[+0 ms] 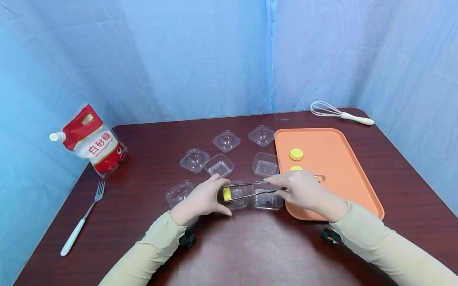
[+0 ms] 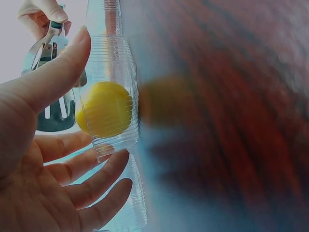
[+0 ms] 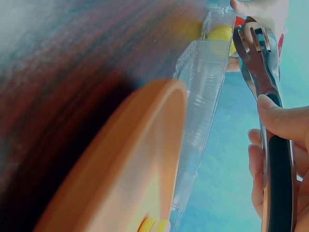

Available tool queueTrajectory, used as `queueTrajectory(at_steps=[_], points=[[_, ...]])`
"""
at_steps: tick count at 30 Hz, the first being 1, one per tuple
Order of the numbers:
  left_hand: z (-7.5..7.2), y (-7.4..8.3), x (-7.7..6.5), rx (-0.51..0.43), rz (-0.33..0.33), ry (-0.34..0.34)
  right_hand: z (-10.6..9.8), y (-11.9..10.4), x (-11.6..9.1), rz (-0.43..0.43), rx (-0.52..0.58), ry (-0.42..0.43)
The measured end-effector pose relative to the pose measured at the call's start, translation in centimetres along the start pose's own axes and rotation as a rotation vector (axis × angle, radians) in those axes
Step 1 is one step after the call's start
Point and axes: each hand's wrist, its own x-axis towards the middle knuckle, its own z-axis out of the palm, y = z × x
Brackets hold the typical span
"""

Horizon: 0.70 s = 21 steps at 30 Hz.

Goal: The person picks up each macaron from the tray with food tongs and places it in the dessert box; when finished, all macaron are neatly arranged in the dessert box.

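My left hand [image 1: 204, 196] reaches round the left side of a clear plastic box [image 1: 239, 203], thumb apart and fingers spread; the fingertips lie by its edge. A yellow round piece [image 2: 108, 111] sits in that box against the clear wall. My right hand [image 1: 304, 190] grips slotted metal tongs [image 3: 265, 77] by their black handle, with the thumb on top. The tong heads stand by the yellow piece, in front of the left palm; I cannot tell whether they still touch it. A second clear box [image 1: 267, 203] stands below the tongs, to the right.
An orange tray [image 1: 332, 159] with yellow pieces [image 1: 296, 154] lies at right. Further clear boxes [image 1: 266, 165] and several domed lids [image 1: 226, 141] stand behind and to the left. A whisk [image 1: 352, 118] lies back right, a fork [image 1: 76, 232] and sugar pouch [image 1: 96, 143] at left.
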Motion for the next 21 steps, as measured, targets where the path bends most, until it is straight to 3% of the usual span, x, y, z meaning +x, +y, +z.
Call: queueTrajectory(at_steps=[9,21], points=[[0.1,-0.2,0.1,0.007,0.010,0.001,0.5,-0.1,0.3,-0.009,-0.021,-0.014],[0.1,-0.2,0.0,-0.009,0.001,-0.008,-0.7,0.0,-0.7,0.089,-0.036,-0.045]])
